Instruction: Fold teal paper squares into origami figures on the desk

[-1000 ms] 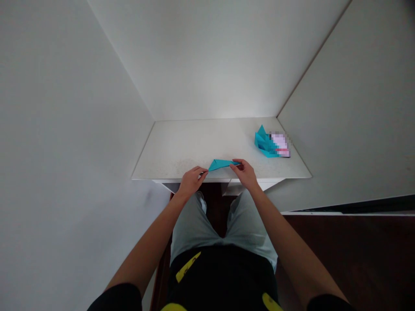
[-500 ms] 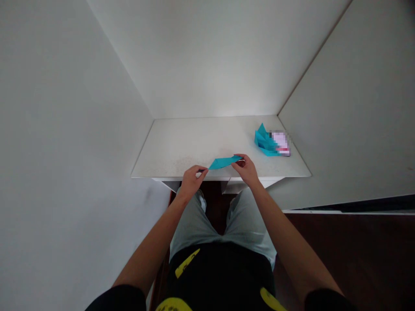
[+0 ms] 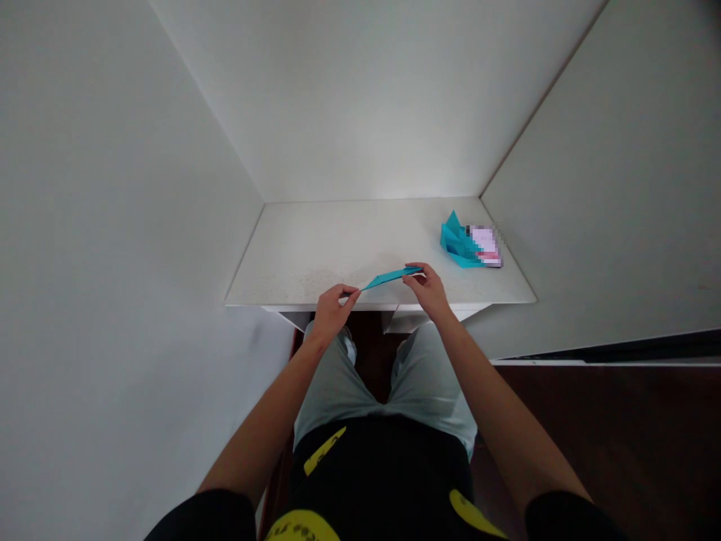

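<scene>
A folded piece of blue paper [image 3: 391, 276] stretches between my two hands above the front part of the white desk. Its left tip is pinched between the thumb and fingers of my left hand [image 3: 333, 311]. My right hand [image 3: 429, 290] grips the other end, thumb below and fingers above. The paper shows as a narrow strip, seen nearly edge-on, its right end slightly farther back than its left.
More folded blue paper [image 3: 459, 244] stands at the right of the white desk [image 3: 315, 240], beside a pixelated flat object [image 3: 487, 244]. Walls close in the desk at the back and on both sides. My legs are below the front edge.
The blue paper has tilted, so its broad face now appears as a thinner strip. Both hands keep their hold. The whole view has shifted slightly.
</scene>
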A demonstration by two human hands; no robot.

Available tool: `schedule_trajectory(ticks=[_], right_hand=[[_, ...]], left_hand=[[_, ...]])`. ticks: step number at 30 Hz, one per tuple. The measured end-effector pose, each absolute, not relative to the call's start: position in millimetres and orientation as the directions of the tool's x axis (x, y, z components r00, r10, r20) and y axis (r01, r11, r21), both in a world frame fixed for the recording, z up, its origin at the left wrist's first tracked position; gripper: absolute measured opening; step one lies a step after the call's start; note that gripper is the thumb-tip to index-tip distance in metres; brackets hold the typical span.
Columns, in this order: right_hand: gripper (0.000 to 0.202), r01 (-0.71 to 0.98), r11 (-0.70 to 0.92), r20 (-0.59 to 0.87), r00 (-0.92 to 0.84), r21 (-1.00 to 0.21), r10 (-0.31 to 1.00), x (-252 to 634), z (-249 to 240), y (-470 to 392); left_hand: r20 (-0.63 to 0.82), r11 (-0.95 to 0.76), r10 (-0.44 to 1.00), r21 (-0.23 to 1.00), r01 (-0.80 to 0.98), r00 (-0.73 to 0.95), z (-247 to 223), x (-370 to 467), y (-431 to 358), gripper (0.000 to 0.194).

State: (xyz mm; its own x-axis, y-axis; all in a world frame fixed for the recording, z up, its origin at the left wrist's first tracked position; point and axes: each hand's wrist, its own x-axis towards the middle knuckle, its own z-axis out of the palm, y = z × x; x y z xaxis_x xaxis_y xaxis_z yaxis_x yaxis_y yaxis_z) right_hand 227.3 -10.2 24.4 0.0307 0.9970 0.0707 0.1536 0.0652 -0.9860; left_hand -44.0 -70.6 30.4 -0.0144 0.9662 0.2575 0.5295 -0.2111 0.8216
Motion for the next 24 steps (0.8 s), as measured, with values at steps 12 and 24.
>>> schedule_trajectory(ticks=[12,24], right_hand=[[0.036,0.375,0.041,0.108,0.158,-0.926,0.982,221.0,25.7,-6.8],[0.025,0.434,0.365,0.368,-0.081,-0.824,0.926,206.1,55.1,-16.9]], left_hand=[[0.248,-0.230,0.968,0.794,0.563,0.046,33.5,-32.9,-80.3,0.013],[0.172,-0.121,0.985,0.805,0.580,-0.033,28.1,-17.1,-70.6,0.025]])
